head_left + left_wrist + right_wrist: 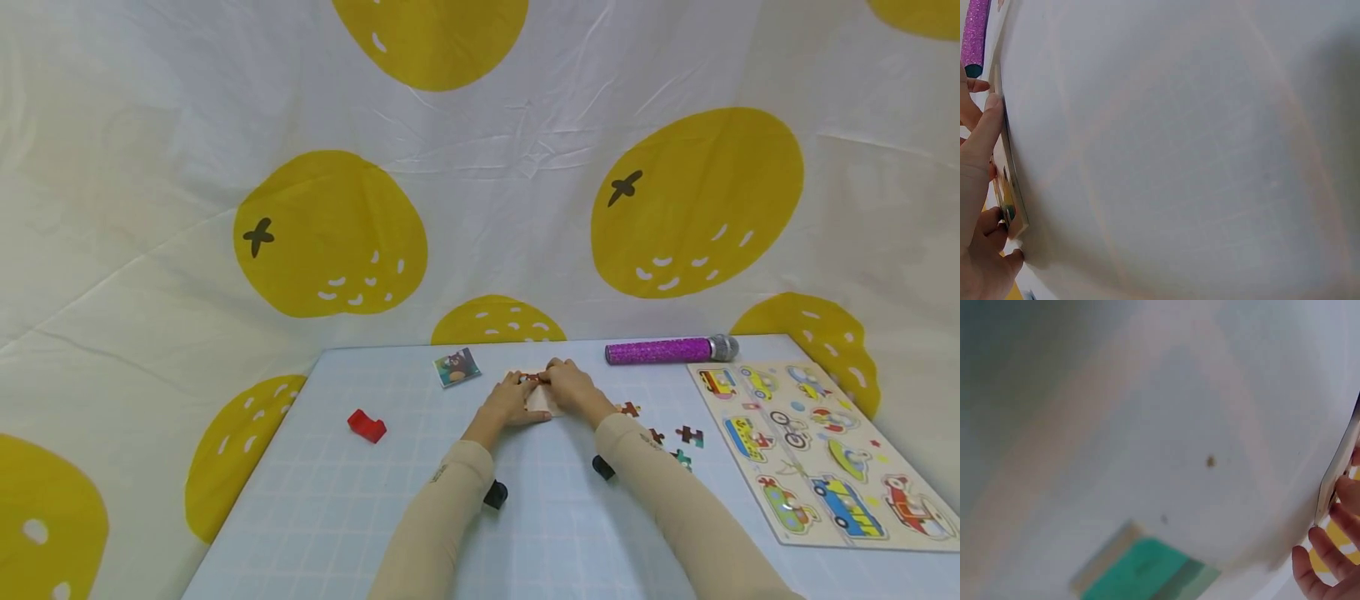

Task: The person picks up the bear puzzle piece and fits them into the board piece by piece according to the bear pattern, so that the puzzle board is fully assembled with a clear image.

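Note:
Both hands are together over a small pale puzzle board (542, 403) in the middle of the table. My left hand (510, 402) grips its left side, the thumb lying along the near edge; in the left wrist view the board's edge (1010, 169) shows beside that thumb. The fingertips of my right hand (573, 388) are bunched at the board's far part, pinching at a reddish-brown jigsaw piece (529, 377). Most of that piece is hidden by the fingers. In the right wrist view, fingers (1329, 550) of my right hand reach round the board's end (1335, 469).
Several loose jigsaw pieces (690, 436) lie to the right, one green (1138, 572). Beyond them are a wooden vehicle puzzle (813, 437) and a glittery purple microphone (660, 351). Towards the left lie a picture card (457, 367) and a red object (367, 426). A fruit-patterned cloth (510, 200) hangs behind.

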`<state>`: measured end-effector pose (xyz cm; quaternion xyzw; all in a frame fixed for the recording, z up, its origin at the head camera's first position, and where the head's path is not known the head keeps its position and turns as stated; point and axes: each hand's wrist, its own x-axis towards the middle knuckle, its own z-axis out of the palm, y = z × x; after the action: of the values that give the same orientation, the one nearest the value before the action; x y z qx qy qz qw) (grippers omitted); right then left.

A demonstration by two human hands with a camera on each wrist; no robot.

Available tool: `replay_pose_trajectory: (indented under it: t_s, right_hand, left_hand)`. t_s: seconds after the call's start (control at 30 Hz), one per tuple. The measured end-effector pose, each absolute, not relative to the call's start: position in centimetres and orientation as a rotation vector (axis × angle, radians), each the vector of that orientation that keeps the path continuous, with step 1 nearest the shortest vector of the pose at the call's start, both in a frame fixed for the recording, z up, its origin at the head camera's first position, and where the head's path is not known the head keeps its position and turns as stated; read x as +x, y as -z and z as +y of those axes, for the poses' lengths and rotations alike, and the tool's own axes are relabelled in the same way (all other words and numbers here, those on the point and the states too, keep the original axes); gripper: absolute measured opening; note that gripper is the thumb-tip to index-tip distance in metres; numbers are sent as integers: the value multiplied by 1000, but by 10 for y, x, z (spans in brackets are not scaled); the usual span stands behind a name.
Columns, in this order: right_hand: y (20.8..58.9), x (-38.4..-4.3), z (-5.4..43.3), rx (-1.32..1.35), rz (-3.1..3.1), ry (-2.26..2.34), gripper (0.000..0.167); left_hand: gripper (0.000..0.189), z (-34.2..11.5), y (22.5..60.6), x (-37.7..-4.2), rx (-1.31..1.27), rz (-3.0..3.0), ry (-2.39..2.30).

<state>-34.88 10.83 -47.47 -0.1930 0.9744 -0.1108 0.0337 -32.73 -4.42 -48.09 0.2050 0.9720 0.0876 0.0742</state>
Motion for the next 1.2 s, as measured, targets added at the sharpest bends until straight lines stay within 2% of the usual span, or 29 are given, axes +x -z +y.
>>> replay_pose_trajectory:
  t_s: [0.27,0.43,0.73,1.0,1.2]
  right_hand:
    - [473,-352,107,-749,3006,246,26]
    - [473,-353,107,-709,2978,270,28]
    - [472,-354,115,-647,2914,582,26]
    - [473,-359,117,-642,2897,607,25]
    - [474,-360,117,-681,2908,589,24]
  left_hand:
    - [76,-45,479,-327,609,2913,-250]
    - [77,-46,480,-328,616,2907,-236]
    - [78,-44,480,-329,622,2902,-188]
    - [78,-44,478,-330,612,2893,-237]
    - [65,-45,473,-336,537,2911,-409]
